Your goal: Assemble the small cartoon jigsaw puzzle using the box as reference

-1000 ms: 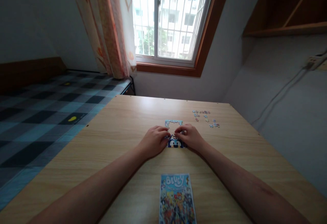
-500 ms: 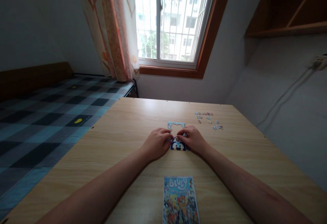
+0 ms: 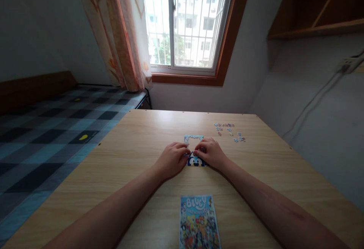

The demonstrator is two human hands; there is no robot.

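Note:
A partly assembled jigsaw puzzle (image 3: 195,162) lies flat on the wooden table, with a blue dog face along its near side and a frame of pieces around a bare gap. My left hand (image 3: 174,158) rests at its left edge, fingers bent and closed against the pieces. From the right, my right hand (image 3: 212,154) reaches over the puzzle, thumb and fingertips pinched near the gap's lower edge. A small puzzle piece seems to be in that pinch, mostly hidden by the fingers. Both hands cover parts of the puzzle's sides.
Loose puzzle pieces (image 3: 224,125) lie in small groups at the far right of the table (image 3: 136,143). A colourful "Bluey" picture card or box (image 3: 199,220) lies near me between my forearms. Left of the table is a bed with a checked cover (image 3: 57,135).
The whole view has shifted slightly, so everything sits a little further left. My right fingertips have moved slightly at the puzzle; my left hand stays at its left edge.

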